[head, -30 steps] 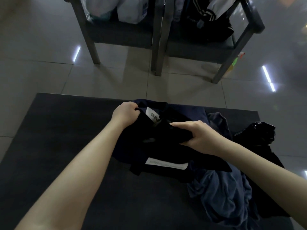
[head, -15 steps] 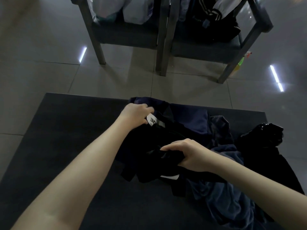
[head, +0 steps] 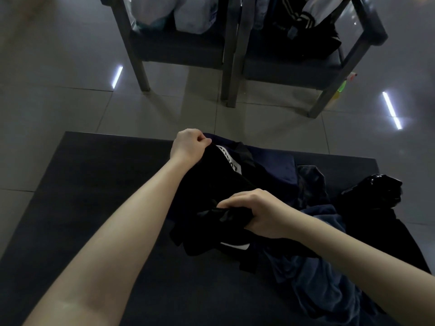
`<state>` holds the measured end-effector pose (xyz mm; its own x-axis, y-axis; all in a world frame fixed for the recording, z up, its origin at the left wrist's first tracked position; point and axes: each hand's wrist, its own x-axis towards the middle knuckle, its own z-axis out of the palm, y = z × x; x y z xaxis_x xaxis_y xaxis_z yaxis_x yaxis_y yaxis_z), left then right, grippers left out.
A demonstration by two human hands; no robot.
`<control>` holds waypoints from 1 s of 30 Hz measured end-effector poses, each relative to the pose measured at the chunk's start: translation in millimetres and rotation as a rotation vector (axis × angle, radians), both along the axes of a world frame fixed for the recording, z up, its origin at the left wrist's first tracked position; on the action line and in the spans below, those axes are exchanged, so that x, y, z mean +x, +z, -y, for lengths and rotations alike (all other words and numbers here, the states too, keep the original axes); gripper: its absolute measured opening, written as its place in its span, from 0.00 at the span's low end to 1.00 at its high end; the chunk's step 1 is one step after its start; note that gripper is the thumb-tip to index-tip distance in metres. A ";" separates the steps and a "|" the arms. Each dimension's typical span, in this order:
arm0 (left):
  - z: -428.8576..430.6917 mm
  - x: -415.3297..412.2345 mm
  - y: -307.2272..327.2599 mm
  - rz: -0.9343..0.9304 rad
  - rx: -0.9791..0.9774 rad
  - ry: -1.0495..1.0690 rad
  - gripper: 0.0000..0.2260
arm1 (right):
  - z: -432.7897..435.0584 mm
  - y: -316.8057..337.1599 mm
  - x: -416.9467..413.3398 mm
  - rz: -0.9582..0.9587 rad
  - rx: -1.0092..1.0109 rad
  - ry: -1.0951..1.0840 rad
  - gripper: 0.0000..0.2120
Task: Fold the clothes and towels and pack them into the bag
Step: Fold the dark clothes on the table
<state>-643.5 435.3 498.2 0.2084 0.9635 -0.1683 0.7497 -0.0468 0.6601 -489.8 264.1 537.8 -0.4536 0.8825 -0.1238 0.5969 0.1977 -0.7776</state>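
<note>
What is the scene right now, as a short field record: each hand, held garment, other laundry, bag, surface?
left hand: pinches the far edge of the black garment with white printed labels
right hand: grips a bunched near fold of the same garment
garment state: crumpled, not yet folded
other laundry: navy cloth and blue-grey fleecy cloth, heaped beside it on the right
bag: glossy black plastic bag, crumpled, far right of table
surface: dark grey table
behind: two grey chairs holding more clothes

On the dark bench (head: 94,208), the left hand (head: 188,144) pinches the far edge of a black garment with white printed panel (head: 211,184) while the right hand (head: 261,212) grips its bunched near fold, beside rumpled blue-grey cloth (head: 317,278).
</note>
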 end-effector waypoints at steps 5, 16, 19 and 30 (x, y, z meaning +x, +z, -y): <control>7.0 -7.3 5.3 0.062 -0.031 -0.100 0.06 | -9.8 -26.5 -6.2 0.127 -0.001 -0.282 0.27; 11.5 -24.2 19.2 0.092 -0.072 -0.126 0.05 | -10.8 -43.1 -45.1 0.141 0.275 -0.227 0.25; 14.5 -27.7 20.2 0.138 -0.094 -0.109 0.05 | -17.1 -36.9 -49.5 0.046 0.405 -0.426 0.25; 12.6 -38.8 26.8 0.092 -0.096 -0.117 0.04 | -11.5 -55.6 -53.4 0.683 0.058 -0.290 0.26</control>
<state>-682.3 422.8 525.1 0.3368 0.9121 -0.2337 0.6792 -0.0635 0.7312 -543.2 275.6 482.2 -0.0402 0.9689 -0.2442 0.9781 -0.0118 -0.2076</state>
